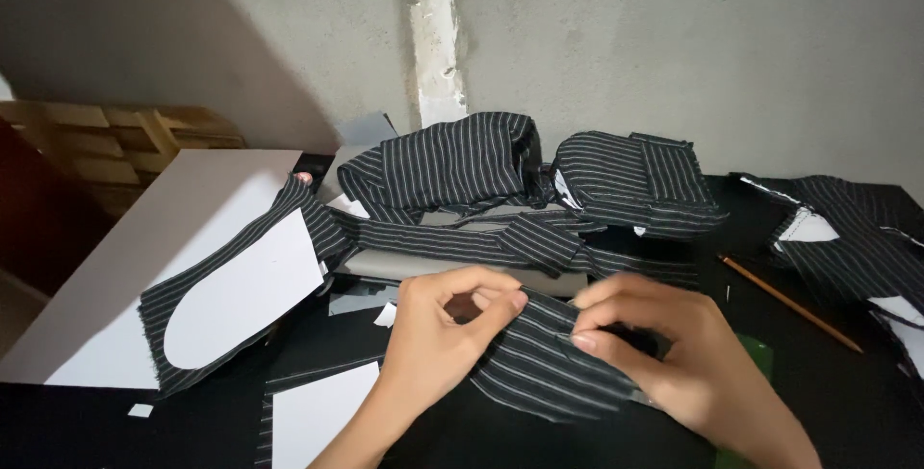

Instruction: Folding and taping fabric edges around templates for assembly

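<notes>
Low in the middle of the view, both my hands pinch one small piece of black fabric with thin white stripes [541, 358]. My left hand [438, 329] holds its left edge between thumb and fingers. My right hand [664, 339] grips its right side, fingertips pressed on the cloth. The piece is slightly folded and lies just above the black table [58, 421].
A heap of the same striped cloth pieces [539, 185] lies behind my hands. A striped strip with a white rounded paper pattern [245, 296] lies at left on a white board [173, 228]. A pencil [789, 304] and more striped pieces [857, 238] lie at right. A grey wall stands behind.
</notes>
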